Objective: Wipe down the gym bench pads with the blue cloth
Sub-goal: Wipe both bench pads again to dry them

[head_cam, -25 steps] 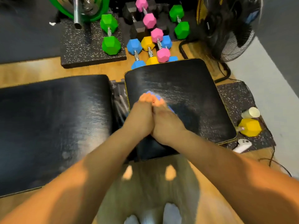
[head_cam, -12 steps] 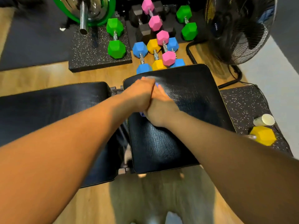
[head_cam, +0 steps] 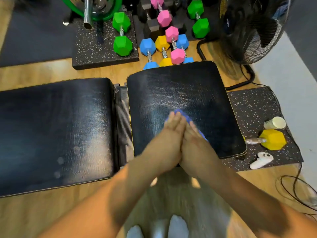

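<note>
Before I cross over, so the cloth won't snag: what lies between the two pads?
A narrow gap showing the bench's metal frame, in the head view.

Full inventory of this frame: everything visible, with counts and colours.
long bench pad: 1, black, left
seat pad: 1, black, right of it
blue cloth: 1, blue, on seat pad under both hands
green dumbbells: 2, green, far side
pink dumbbells: 2, pink, beyond seat pad
blue dumbbells: 2, blue, beyond seat pad
yellow dumbbells: 2, yellow, one right of seat pad, one between the blue ones
barbell: 1, chrome with green plate, top left
fan: 1, black, top right
cup: 1, pale, on its side, right
controller: 1, white, right
left hand: fingers straight, pressing cloth
right hand: same, beside it
</note>
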### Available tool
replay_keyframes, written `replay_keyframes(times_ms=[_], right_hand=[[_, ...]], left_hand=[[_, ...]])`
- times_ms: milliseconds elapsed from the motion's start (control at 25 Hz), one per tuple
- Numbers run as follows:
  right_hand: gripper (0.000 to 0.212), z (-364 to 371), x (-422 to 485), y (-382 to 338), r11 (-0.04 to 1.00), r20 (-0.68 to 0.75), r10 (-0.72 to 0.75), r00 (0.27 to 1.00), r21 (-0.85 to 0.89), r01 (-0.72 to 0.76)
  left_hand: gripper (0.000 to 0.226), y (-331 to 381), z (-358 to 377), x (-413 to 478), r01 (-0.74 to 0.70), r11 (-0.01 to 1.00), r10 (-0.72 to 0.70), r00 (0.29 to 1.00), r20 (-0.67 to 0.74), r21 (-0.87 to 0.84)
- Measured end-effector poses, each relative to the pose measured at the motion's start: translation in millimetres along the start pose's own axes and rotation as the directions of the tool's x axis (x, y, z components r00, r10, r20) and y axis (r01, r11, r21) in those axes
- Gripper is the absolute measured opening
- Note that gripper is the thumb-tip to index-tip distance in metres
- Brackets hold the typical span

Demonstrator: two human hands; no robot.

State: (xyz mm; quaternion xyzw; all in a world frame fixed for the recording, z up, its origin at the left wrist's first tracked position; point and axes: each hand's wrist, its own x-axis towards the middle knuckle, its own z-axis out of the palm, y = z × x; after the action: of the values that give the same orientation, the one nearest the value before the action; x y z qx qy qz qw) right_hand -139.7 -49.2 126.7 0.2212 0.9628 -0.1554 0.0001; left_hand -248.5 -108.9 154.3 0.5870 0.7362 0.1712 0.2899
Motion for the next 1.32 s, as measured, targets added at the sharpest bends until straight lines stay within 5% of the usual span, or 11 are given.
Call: replay_keyframes(times_ms=[160,280,360,480,600,680,760,880,1000,1080,1320], right_hand=[[0.057,-21,-10,62,0.938,-0.038,0.062,0.997,-0.339,-0.071],[0.042,-34,53,78,0.883,-0.139,0.327,0.935,-0.308,-0.354],[0.041,-17,98,48,0.885,-0.172,0.328,0.929,-0.287,-0.366],[0.043,18,124,-23,0.953,-0.178,0.047,0.983,-0.286,-0.097],[0.053,36,67,-69,0.937,0.052,-0.231,0.972,-0.258,0.236],[0.056,30,10,-69,0.902,0.200,-0.318,0.927,-0.237,0.361],[0.056,10,-12,-31,0.894,0.185,-0.366,0.912,-0.202,0.400],[0.059,-34,23,48,0.983,0.072,-0.027,0.997,-0.179,0.040],[0.055,-49,113,86,0.919,-0.115,0.334,0.935,-0.182,-0.351],[0.043,-44,169,55,0.888,-0.182,0.410,0.894,-0.146,-0.437],[0.051,9,140,-24,0.986,-0.016,-0.148,0.989,-0.079,0.146]], left_hand=[[0.075,15,10,-1,-0.040,0.997,0.037,0.998,0.044,0.059],[0.067,-10,0,-7,0.141,0.962,-0.115,0.986,-0.119,0.235],[0.058,-26,-3,-24,0.207,0.950,-0.158,0.964,-0.215,0.233],[0.040,-43,-5,-54,0.256,0.963,-0.216,0.923,-0.319,0.088],[0.033,-68,-12,-83,0.312,0.950,-0.293,0.902,-0.318,0.009],[0.029,-76,-12,-102,0.291,0.957,-0.280,0.915,-0.291,-0.006],[0.026,-73,-11,-108,0.269,0.963,-0.261,0.922,-0.287,-0.011],[0.031,-75,-12,-103,0.258,0.966,-0.254,0.914,-0.317,-0.029],[0.040,-72,-15,-86,0.219,0.975,-0.216,0.919,-0.328,-0.030],[0.046,-65,-15,-76,0.202,0.978,-0.209,0.916,-0.344,-0.056],[0.044,-73,-47,-15,0.095,0.991,-0.128,0.896,-0.425,-0.098]])
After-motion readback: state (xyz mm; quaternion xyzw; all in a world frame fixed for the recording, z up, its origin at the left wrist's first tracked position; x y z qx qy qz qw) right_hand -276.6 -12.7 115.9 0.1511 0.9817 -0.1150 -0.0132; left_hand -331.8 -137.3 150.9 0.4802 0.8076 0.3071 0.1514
